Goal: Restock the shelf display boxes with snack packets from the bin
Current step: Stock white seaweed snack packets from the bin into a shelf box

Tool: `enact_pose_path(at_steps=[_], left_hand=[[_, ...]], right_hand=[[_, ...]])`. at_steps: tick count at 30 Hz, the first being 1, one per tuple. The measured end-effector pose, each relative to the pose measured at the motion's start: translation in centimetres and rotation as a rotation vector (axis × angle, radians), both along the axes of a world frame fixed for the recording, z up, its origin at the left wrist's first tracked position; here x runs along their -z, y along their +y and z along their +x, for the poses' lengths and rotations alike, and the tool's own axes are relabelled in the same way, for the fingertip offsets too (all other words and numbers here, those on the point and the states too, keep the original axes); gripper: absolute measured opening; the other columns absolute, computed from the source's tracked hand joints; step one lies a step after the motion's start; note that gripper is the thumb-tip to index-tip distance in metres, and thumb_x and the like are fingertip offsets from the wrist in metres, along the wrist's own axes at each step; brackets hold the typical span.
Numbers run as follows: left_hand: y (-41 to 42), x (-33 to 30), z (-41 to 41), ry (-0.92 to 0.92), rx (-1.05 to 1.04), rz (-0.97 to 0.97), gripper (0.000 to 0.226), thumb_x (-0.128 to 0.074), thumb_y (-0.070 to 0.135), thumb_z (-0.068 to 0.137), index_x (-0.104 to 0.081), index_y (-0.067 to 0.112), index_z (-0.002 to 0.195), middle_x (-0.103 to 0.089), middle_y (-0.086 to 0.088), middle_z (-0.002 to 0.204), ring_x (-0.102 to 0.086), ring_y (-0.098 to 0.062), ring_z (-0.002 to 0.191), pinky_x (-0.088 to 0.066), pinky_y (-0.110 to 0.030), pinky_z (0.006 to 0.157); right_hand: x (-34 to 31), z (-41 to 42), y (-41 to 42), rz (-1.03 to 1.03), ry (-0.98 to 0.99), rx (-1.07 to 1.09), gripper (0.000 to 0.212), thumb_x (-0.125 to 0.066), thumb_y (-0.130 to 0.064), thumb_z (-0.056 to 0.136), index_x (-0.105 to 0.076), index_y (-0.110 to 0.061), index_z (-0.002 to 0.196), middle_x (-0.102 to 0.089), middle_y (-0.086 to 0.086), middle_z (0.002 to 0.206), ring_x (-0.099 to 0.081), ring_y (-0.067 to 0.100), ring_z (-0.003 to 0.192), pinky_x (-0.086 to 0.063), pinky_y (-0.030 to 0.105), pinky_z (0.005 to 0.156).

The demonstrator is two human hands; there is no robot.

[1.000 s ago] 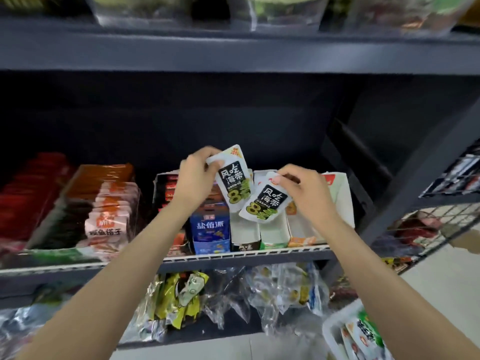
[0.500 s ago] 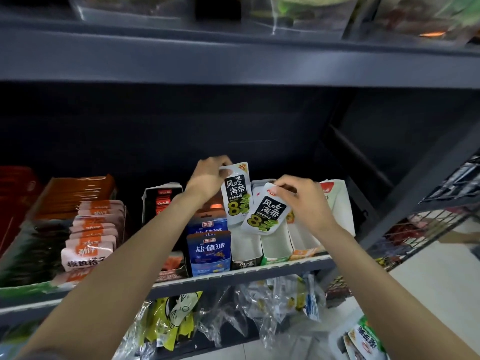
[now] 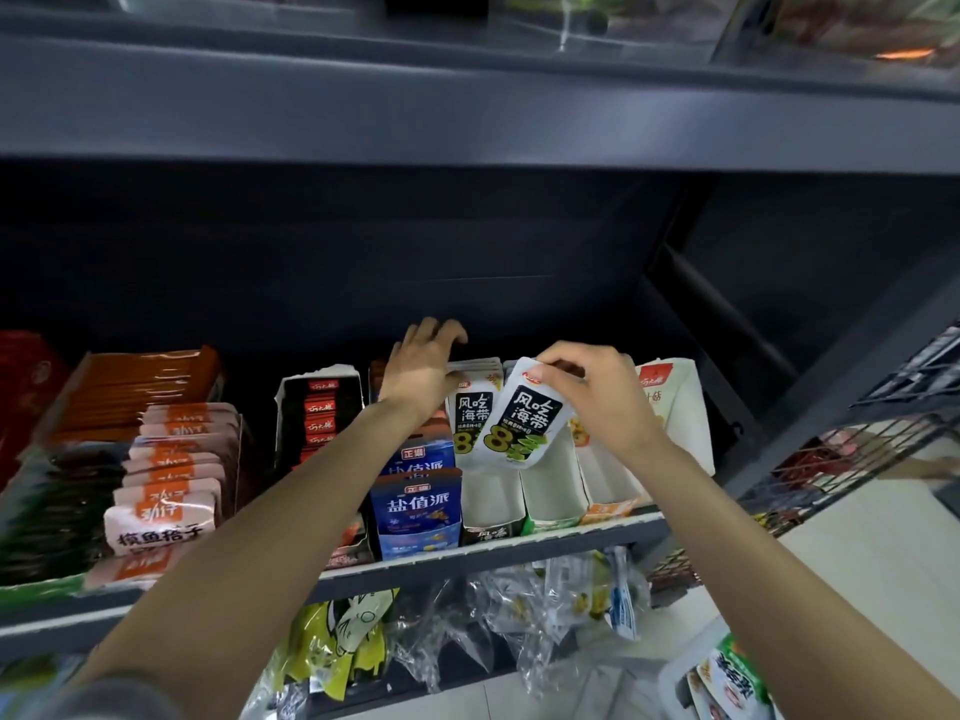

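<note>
A second ago the left hand [image 3: 423,368] held a white snack packet up in the air. Now that packet [image 3: 470,423] stands in the white box [image 3: 491,498] just under the left hand, with a few more of the same kind behind it. The left hand has moved back and rests on top of that row, near the back of the box. Its fingers are bent over the packet tops, but I cannot tell if they squeeze anything.

The right hand [image 3: 597,392] still pinches the other packet [image 3: 522,426] by its top edge. This packet has come lower and hangs tilted, right beside the one in the box and partly in front of it. Under it is the open box next door [image 3: 553,485], which looks bare at the front.

So one more packet seems to be put away, and one is still to go. I think the next step is to drop the right hand's packet into a box and stand it up straight.

The bin [image 3: 680,678] with more packets sits low, below the right arm. The job looks far from done.
</note>
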State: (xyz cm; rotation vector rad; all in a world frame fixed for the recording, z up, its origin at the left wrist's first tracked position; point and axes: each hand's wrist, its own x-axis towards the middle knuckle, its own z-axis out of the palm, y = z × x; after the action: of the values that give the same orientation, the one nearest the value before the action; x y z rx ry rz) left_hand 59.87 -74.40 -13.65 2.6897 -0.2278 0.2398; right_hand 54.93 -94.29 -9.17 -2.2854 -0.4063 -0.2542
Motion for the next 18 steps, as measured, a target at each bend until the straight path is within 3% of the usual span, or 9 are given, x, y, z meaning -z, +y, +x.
enact_pose_path(at_steps=[4,6,9,14,18], left_hand=[[1.4,-0.1,-0.3,0.036,0.044,-0.154,0.035,-0.064,0.021,0.085,-0.055,0.023,0.12,-0.056,0.0,0.122,-0.044,-0.021,0.119,-0.039,-0.038,0.099],[2.2,-0.1,-0.8,0.039,0.056,-0.186,0.034,-0.061,0.02,0.088,-0.057,0.021,0.122,-0.057,-0.002,0.124,-0.045,-0.021,0.12,-0.039,-0.037,0.1],[3.3,0.1,-1.3,0.056,0.077,-0.098,0.036,-0.056,0.021,0.092,-0.054,0.02,0.128,-0.052,-0.004,0.132,-0.042,-0.024,0.125,-0.035,-0.039,0.104],[4.0,0.0,-1.6,0.141,0.1,0.113,0.047,-0.05,0.032,0.095,-0.04,0.027,0.14,-0.036,0.006,0.147,-0.028,-0.019,0.135,-0.023,-0.036,0.109],[3.9,-0.1,-1.8,0.152,0.088,0.136,0.049,-0.049,0.034,0.095,-0.037,0.029,0.142,-0.035,0.006,0.148,-0.029,-0.019,0.135,-0.021,-0.036,0.111]], right_hand=[[0.0,1.3,1.7,-0.011,-0.011,-0.04,0.01,-0.062,-0.021,0.089,-0.069,-0.016,0.085,-0.067,-0.01,0.079,-0.061,0.004,0.076,-0.048,0.025,0.066],[0.5,2.4,2.6,-0.073,0.017,-0.064,0.01,-0.061,-0.024,0.089,-0.069,-0.018,0.087,-0.069,-0.007,0.083,-0.063,0.007,0.078,-0.052,0.034,0.067],[1.6,4.0,3.9,-0.211,0.098,-0.103,0.01,-0.063,-0.029,0.087,-0.07,-0.022,0.087,-0.07,-0.005,0.089,-0.063,0.012,0.083,-0.052,0.04,0.073],[3.2,5.1,5.8,-0.464,0.139,-0.091,0.023,-0.062,-0.031,0.088,-0.068,-0.019,0.106,-0.063,-0.001,0.113,-0.053,0.018,0.107,-0.037,0.027,0.077],[4.9,5.8,6.6,-0.525,0.071,-0.064,0.027,-0.058,-0.03,0.09,-0.063,-0.019,0.114,-0.061,0.001,0.117,-0.053,0.019,0.111,-0.04,0.028,0.083]])
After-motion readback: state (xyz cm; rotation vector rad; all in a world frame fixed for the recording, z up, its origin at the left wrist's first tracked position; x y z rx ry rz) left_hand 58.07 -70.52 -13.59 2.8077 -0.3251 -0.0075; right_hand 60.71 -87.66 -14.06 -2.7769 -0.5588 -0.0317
